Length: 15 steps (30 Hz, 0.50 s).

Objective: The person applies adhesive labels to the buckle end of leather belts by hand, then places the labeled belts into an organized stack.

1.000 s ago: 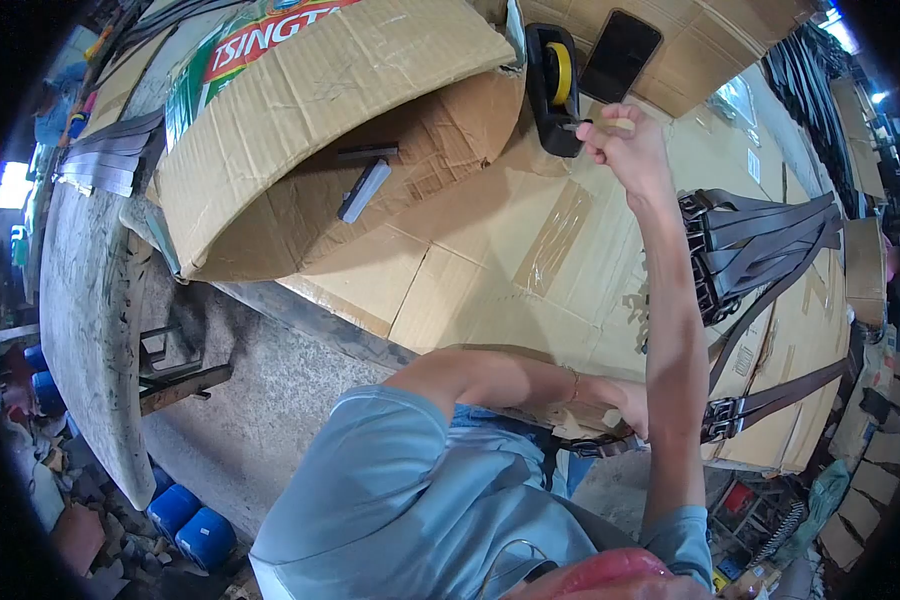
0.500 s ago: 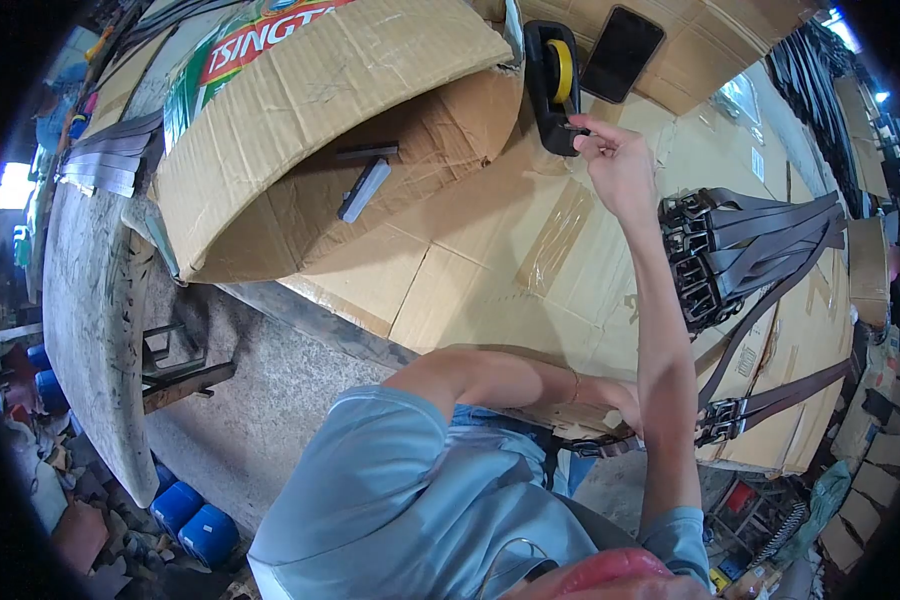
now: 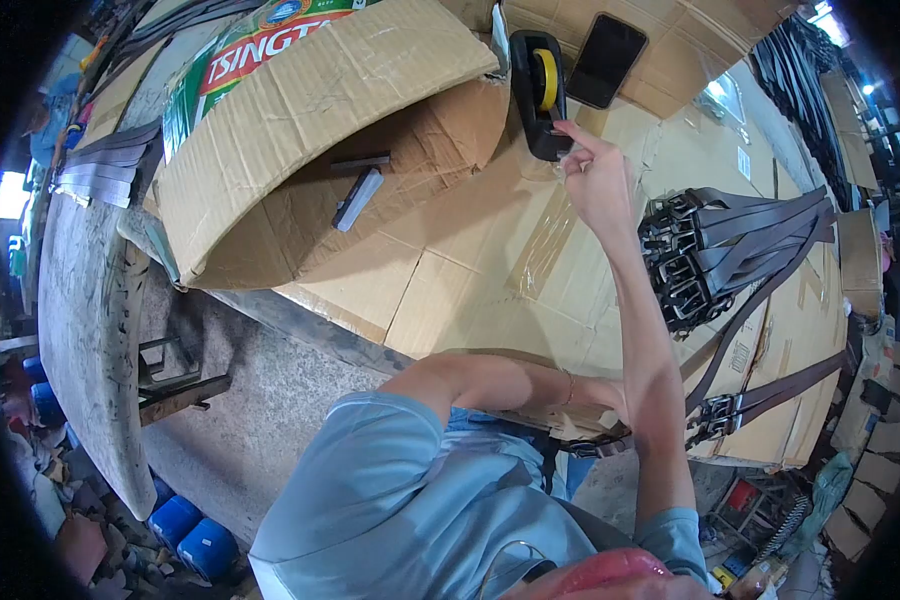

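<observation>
One tape dispenser (image 3: 538, 95) touches fingers (image 3: 568, 129) of the right hand (image 3: 600, 185); their grip is unclear.

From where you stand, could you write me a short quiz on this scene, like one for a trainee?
1. Which hand is at the tape dispenser: (a) left or (b) right?
2. True or false: the smartphone lies beside the tape dispenser.
3. Fill in: the ring inside the tape dispenser is ____ in color.

Key: 1: b, the right hand; 2: true; 3: yellow.
</observation>
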### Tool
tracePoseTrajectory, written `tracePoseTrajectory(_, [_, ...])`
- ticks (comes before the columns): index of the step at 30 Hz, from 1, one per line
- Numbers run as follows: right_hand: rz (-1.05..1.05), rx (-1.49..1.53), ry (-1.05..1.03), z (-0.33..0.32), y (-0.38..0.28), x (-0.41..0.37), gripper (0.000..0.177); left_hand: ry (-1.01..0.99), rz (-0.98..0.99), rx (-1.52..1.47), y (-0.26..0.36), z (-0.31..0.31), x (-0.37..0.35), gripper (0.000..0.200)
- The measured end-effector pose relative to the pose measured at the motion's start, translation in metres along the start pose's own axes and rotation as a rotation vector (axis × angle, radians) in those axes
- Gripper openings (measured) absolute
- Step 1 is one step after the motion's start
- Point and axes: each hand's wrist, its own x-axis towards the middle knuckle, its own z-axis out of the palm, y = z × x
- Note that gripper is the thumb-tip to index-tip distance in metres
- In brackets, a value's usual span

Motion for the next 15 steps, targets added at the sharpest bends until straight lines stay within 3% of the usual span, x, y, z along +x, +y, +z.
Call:
tracePoseTrajectory(5, [0.004, 0.07, -0.033, -0.002, 0.0, -0.005, 0.037, 0.022, 0.014, -0.082, -0.003, -0.023, 0.001, 0.048])
tracePoseTrajectory(8, [-0.153, 0.129, 0.082, -0.012, 0.0, -0.028, 0.031, 0.011, 0.006, -0.123, -0.012, -0.022, -0.003, 0.049])
tracePoseTrajectory(9, [-0.083, 0.108, 0.098, -0.023, -0.006, -0.04, 0.025, -0.006, -0.001, -0.143, -0.014, -0.019, 0.02, 0.049])
tracePoseTrajectory(13, [0.085, 0.144, 0.243, -0.066, -0.003, -0.094, 0.013, -0.158, -0.094, -0.241, -0.021, 0.008, -0.029, 0.049])
tracePoseTrajectory(15, [0.209, 0.181, 0.336, -0.092, 0.006, -0.132, 0.01, -0.089, -0.002, 0.149, 0.049, 0.0, -0.063, 0.052])
